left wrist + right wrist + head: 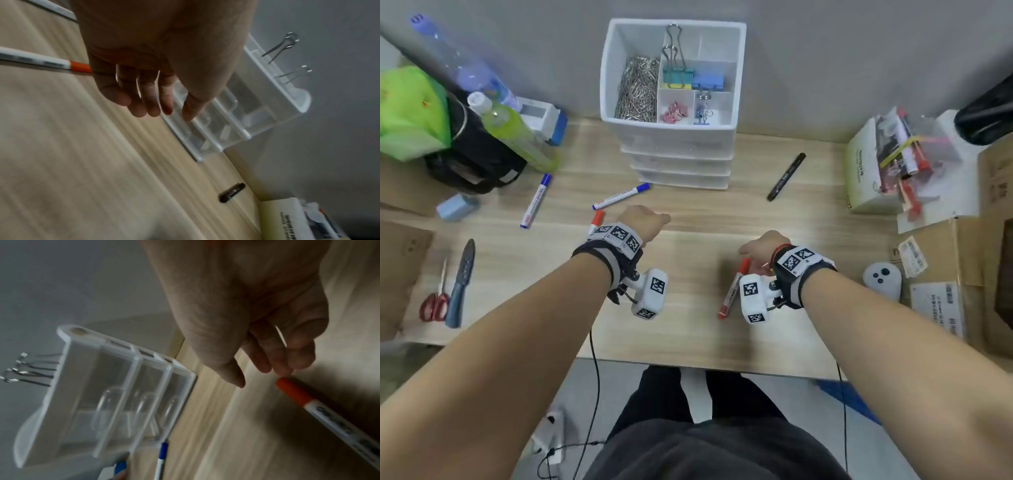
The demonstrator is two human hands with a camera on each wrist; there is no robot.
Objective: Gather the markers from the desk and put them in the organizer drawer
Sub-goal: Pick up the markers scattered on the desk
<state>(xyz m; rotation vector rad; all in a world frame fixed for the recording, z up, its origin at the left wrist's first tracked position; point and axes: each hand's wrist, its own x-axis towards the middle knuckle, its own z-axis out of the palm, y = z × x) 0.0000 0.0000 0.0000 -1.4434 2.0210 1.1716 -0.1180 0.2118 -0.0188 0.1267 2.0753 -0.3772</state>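
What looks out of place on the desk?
Markers lie scattered at odd angles: two blue-capped markers left of the organizer, a black marker to its right, a red one under each hand. All drawers look shut. Nothing spilled or broken.

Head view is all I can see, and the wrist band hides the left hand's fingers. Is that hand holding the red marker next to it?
Observer: No. The left wrist view shows the left hand with fingers hanging relaxed, holding nothing; the red marker lies on the desk beside the palm.
Visitor: And the right hand?
Observer: In the right wrist view the right hand has its fingertips just over the second red marker, at its cap, not gripping it.
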